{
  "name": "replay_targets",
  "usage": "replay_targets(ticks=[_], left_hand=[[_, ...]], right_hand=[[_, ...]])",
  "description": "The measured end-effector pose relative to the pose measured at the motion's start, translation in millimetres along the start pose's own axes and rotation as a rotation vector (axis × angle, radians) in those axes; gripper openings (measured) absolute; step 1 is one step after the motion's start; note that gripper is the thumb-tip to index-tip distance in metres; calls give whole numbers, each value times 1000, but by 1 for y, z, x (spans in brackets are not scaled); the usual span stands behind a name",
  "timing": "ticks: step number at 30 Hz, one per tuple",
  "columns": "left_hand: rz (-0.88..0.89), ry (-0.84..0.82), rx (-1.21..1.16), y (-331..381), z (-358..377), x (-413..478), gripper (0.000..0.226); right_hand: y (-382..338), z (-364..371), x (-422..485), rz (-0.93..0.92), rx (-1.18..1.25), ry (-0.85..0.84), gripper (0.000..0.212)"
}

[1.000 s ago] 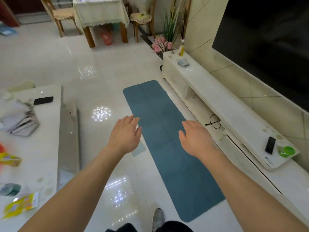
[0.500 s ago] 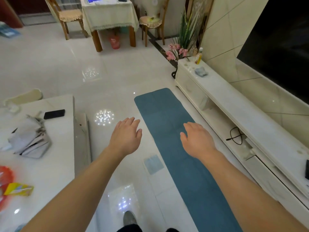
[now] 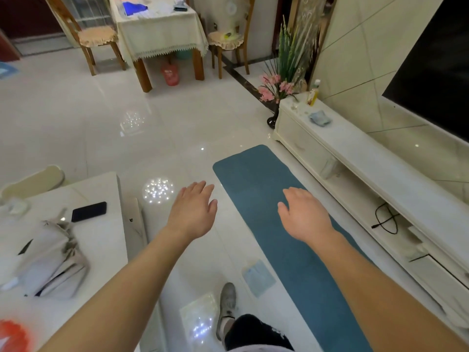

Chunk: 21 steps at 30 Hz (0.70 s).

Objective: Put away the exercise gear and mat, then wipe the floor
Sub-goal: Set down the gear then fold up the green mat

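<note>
Shoe (image 3: 227, 301) stepped forward; mat (image 3: 253, 179) near end cropped.

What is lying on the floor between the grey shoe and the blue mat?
Head view: a small pale blue square piece lies flat on the tiles between shoe and mat.

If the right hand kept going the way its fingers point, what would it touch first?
Probably the mat: the right hand hangs over it, fingers aimed toward its far end. Height above it is unclear from one view.
</note>
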<state>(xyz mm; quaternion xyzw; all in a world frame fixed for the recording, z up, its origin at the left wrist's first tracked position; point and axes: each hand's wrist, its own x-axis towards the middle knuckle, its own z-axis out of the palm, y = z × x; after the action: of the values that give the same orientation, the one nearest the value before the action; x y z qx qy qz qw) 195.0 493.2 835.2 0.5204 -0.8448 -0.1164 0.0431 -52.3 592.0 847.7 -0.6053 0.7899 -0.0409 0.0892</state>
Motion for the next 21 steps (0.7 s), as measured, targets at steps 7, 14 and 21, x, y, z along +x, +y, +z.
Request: replay_targets(ticks=[7,14,21], left_hand=[[50,-23,42,-45,-14,115,50],[107,-58,43,-68,-26,209,52],[266,-81,47,-79,-35,305,57]], right_hand=[[-22,4,115,48,61,-4,41],[-31,-14,197,118,61,-15,44],[-33,-21,257,234,54,11,46]])
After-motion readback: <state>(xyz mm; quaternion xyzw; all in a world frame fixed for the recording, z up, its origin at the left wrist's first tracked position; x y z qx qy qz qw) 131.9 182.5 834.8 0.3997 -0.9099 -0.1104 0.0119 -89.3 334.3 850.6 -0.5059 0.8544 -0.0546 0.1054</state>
